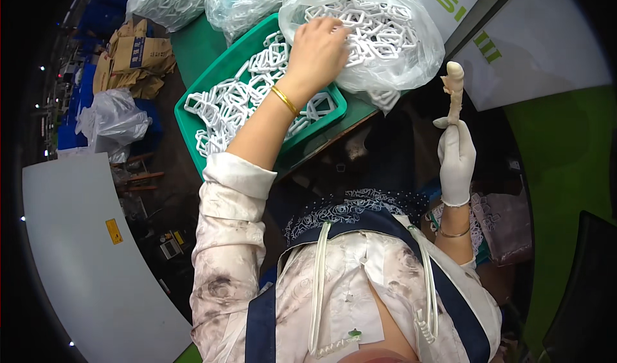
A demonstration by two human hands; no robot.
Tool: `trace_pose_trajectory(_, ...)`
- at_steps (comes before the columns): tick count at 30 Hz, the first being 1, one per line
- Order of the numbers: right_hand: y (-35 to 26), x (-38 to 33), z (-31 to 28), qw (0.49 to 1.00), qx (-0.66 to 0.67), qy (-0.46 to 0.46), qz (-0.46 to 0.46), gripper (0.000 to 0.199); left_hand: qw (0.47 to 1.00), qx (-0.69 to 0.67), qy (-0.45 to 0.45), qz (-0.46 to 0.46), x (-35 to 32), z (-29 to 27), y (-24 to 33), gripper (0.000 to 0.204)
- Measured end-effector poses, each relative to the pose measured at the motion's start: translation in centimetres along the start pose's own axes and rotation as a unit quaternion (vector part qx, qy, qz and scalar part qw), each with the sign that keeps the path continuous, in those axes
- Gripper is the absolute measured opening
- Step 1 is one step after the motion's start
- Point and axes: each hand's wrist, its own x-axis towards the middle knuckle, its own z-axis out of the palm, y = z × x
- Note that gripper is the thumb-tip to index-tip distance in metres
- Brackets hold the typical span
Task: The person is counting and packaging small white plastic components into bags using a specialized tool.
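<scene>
Head view, looking down. Left hand [318,48], bare, with a gold bangle [285,100] at the wrist, reached into a clear plastic bag [411,54] of white plastic links [379,25]; fingers curled down among the links, though whether closed on one could not be told. Right hand [456,160], in a white glove, raised beside the bag and clenched around the lower end of a worn, cloth-wrapped stick tool [454,86], held upright, well apart from the links. Green plastic tray [193,99] lay under the forearm, partly filled with loose white links [231,106], rigid, open, roughly rectangular loops, smooth and glossy. Judged partway along: tray holding a good share, bag full. Two more clear bags [193,0] of links stood behind; crumpled brown cardboard [138,57] lay at left.
</scene>
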Motion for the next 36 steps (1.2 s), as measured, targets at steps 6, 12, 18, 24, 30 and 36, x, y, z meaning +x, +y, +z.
trace_pose_trajectory(6, -0.4, 0.3, 1.1, 1.000, 0.021, -0.014, 0.014, 0.028, 0.986, -0.080, -0.079, 0.121, -0.1, 0.9, 2.8, 0.035)
trace_pose_trajectory(12, -1.1, 0.4, 1.1, 0.998, 0.042, -0.031, 0.025, 0.023, 0.988, 0.145, -0.019, -0.040, 4.4, 1.7, -2.8, 0.033)
trace_pose_trajectory(18, 0.3, 0.2, 1.0, 0.999, 0.014, -0.018, 0.024, 0.028, 0.988, -0.022, -0.146, 0.045, 1.6, 3.5, 1.7, 0.056)
trace_pose_trajectory(24, 0.0, 0.1, 1.8, 0.999, 0.017, -0.041, 0.005, 0.026, 0.964, 0.163, -0.202, -0.056, 2.8, 1.1, -1.4, 0.054)
trace_pose_trajectory(30, 1.5, -0.3, 1.8, 0.999, 0.002, -0.048, -0.014, 0.025, 0.993, -0.013, -0.069, 0.097, 0.1, -2.3, 1.4, 0.046)
trace_pose_trajectory(36, 1.3, 0.0, 2.1, 0.999, 0.003, -0.046, -0.003, 0.026, 0.988, -0.086, -0.051, -0.119, -5.6, -10.3, -4.8, 0.019)
